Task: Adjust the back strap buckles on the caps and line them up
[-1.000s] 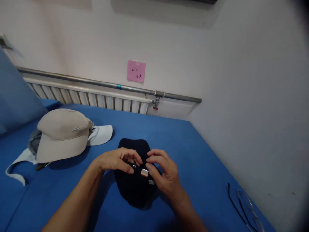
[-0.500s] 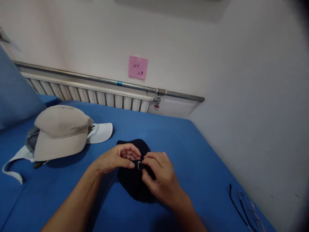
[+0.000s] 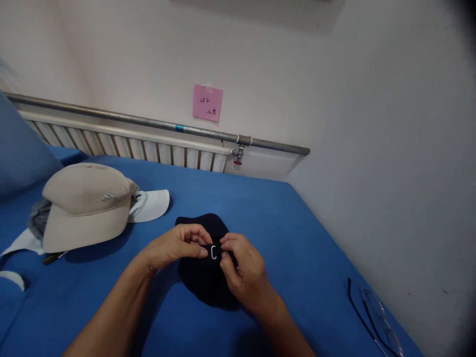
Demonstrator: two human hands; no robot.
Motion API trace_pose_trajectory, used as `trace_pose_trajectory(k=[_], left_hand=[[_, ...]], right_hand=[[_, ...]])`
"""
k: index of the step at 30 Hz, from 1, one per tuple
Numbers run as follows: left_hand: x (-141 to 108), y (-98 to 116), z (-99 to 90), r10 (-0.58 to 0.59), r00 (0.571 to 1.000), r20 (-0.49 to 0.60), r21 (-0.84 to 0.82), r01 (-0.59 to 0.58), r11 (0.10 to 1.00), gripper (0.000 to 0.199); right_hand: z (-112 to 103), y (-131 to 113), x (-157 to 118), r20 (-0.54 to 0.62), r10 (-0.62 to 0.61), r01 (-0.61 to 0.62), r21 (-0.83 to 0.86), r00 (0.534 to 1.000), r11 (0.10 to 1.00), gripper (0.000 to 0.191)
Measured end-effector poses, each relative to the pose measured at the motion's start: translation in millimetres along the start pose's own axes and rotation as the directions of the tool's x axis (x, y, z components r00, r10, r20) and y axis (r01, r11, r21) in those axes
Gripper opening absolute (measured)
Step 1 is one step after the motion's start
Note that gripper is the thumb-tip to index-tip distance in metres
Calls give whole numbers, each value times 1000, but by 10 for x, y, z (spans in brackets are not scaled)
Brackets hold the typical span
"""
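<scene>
A black cap (image 3: 206, 282) lies on the blue table cover, with a strap and a small metal buckle (image 3: 213, 252) on it. My left hand (image 3: 184, 244) pinches the strap left of the buckle between thumb and fingers. On the buckle's right side, my right hand (image 3: 241, 263) pinches the strap end with thumb and forefinger. The strap's far end is hidden by the right fingers.
At the left, a beige cap (image 3: 87, 203) rests on a white cap (image 3: 152, 206) and something grey. Glasses (image 3: 377, 317) lie near the right edge. Behind the blue cover (image 3: 253, 208) are a radiator (image 3: 148, 148), a pipe and a pink note (image 3: 207, 102).
My right fingers have drawn slightly right of the buckle and closed on the strap, and the buckle shows more fully. The whole view has shifted a little.
</scene>
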State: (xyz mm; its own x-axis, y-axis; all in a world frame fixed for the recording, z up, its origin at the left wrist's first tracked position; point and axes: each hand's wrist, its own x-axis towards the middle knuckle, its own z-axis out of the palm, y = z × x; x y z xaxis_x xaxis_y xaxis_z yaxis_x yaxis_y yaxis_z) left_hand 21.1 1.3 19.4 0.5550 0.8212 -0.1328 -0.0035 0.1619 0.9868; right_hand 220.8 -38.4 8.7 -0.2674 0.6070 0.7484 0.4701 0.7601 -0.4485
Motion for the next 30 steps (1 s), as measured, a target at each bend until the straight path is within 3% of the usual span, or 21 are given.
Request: trace_pose_trajectory(k=[5, 12, 15, 19, 26, 30], left_hand=[[-8, -1, 12, 5, 999, 51, 55, -8, 998, 26], [-31, 55, 34, 4, 1000, 6, 173, -5, 985, 23], [-36, 71, 45, -33, 999, 21, 194, 28, 981, 25], [-33, 69, 69, -82, 995, 48, 184, 72, 980, 20], [-12, 56, 90, -78, 993, 87, 155, 64, 986, 17], [14, 34, 105, -96, 994, 50, 139, 88, 986, 13]], right_hand=[[33, -21, -2, -8, 10, -10, 26, 1000, 1000, 19], [-202, -64, 107, 189, 123, -122, -20, 974, 992, 28], [-273, -58, 126, 253, 117, -95, -97, 960, 991, 28], [-257, -65, 121, 319, 105, -54, -166, 942, 985, 12], [-200, -130, 125, 376, 89, -30, -161, 922, 987, 18], [-160, -133, 110, 367, 82, -4, -207, 927, 978, 15]])
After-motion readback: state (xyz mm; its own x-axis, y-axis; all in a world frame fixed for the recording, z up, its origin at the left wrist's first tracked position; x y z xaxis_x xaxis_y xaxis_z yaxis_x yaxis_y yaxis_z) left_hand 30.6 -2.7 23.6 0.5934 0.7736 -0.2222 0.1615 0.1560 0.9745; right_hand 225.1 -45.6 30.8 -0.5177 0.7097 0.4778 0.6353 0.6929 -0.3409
